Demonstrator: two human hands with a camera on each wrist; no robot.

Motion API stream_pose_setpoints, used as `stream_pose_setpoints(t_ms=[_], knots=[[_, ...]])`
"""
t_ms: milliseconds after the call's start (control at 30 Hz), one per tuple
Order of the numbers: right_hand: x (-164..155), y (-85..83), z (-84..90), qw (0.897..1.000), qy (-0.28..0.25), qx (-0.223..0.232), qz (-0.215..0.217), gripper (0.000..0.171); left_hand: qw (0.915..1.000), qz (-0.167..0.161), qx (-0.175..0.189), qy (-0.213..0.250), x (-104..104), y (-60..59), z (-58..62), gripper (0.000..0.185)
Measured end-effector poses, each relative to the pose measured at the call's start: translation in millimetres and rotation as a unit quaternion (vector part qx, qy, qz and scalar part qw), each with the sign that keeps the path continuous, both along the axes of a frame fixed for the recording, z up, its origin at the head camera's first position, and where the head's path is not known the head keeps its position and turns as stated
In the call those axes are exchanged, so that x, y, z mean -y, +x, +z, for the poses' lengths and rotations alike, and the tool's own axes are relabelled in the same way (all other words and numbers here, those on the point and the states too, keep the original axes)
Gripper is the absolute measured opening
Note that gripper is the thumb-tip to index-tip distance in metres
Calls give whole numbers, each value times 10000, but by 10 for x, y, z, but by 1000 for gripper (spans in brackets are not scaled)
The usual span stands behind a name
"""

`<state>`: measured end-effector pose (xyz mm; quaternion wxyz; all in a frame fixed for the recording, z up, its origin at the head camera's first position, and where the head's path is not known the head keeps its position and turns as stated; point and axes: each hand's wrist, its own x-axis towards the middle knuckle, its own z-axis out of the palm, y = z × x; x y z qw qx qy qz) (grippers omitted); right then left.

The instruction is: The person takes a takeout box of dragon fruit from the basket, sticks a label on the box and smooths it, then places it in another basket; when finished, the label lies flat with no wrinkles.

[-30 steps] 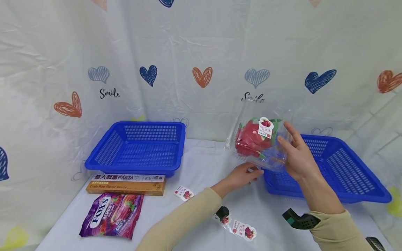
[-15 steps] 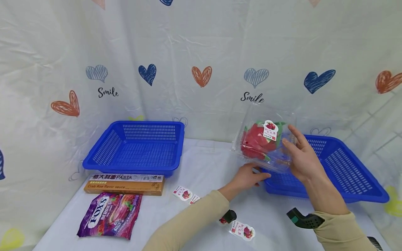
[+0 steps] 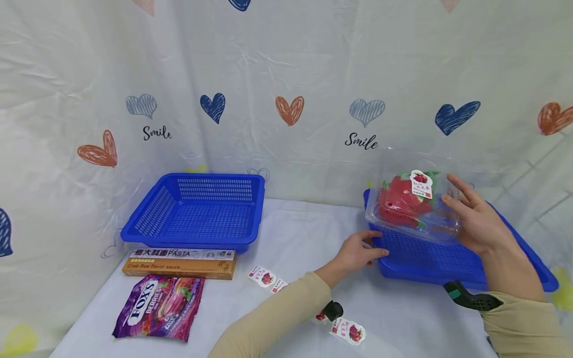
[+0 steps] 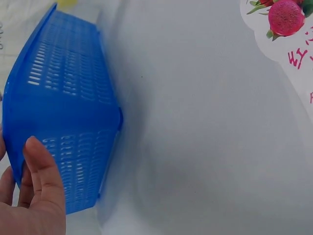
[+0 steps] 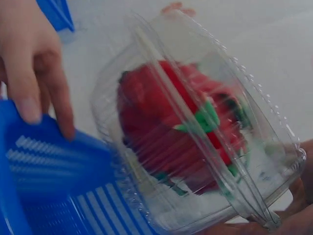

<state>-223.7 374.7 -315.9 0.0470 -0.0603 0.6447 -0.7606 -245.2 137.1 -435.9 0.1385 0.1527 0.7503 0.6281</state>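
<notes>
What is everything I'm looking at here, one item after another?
Clear box of red fruit: 1, held over the right basket.
Baskets: 2, blue; one at back left, one at right.
Pasta box: 1, brown, in front of the left basket.
Candy bag: 1, purple, front left.
Fruit stickers: several, white and pink, loose on the table.
Tablecloth: white.
Backdrop: white with hearts.
Left hand: holds the right basket's near corner.
Right hand: holds the clear box.
</notes>
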Motion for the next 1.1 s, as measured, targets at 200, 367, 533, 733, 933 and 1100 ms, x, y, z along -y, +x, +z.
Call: stream_pose_setpoints(t_ms=[200, 367, 533, 733, 933, 1100], knots=[[-420, -25, -126, 9990, 352, 161, 229, 58, 10000, 32, 65, -30, 1, 21, -4, 42], [-604, -22, -276, 9956, 815, 327, 325, 59, 9998, 99, 152, -63, -12, 29, 6, 40], [-704, -14, -378, 9906, 1210, 518, 376, 59, 9997, 162, 140, -115, -17, 35, 12, 40], [-814, -26, -494, 9758, 2029, 562, 588, 59, 9995, 217, 87, -212, -19, 43, 11, 40], [-890, -59, -617, 9610, 2628, 483, 709, 59, 9993, 240, 125, -243, -9, 43, 37, 41], [-925, -101, -663, 9504, 2945, 619, 783, 59, 9994, 205, 129, -256, 2, 32, 64, 41]])
